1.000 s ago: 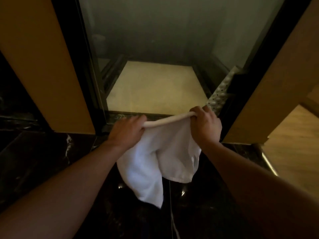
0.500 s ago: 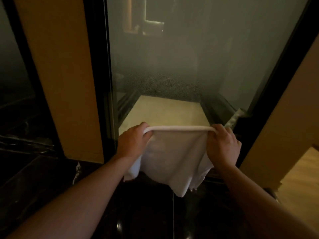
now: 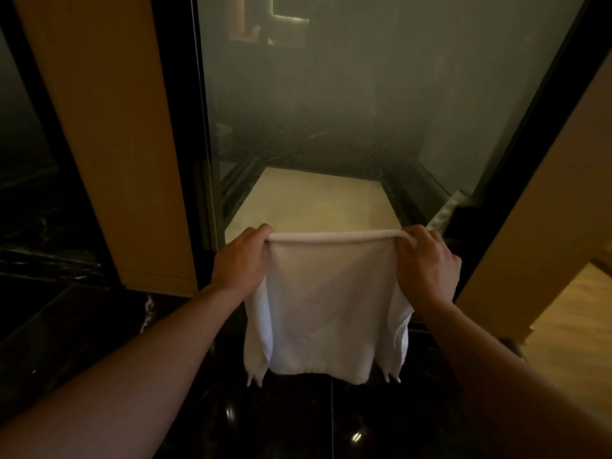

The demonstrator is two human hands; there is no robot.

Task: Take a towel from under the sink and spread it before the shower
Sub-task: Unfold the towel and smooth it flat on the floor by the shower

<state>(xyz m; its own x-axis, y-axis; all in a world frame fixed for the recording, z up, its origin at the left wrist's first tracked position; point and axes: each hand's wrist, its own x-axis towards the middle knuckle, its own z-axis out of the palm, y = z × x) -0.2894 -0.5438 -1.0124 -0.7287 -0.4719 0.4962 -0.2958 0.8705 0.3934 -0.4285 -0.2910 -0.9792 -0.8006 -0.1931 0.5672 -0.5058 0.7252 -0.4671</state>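
A white towel (image 3: 326,303) is held taut by its top edge, clenched by the left hand (image 3: 240,261) at 9 o'clock and the right hand (image 3: 425,263) at 3 o'clock, hanging above the dark floor (image 3: 99,332) before the shower (image 3: 331,127).

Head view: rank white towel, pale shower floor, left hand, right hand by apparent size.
1. White towel
2. Pale shower floor, though it sits farther from the camera
3. Left hand and right hand: look alike, no ranking.
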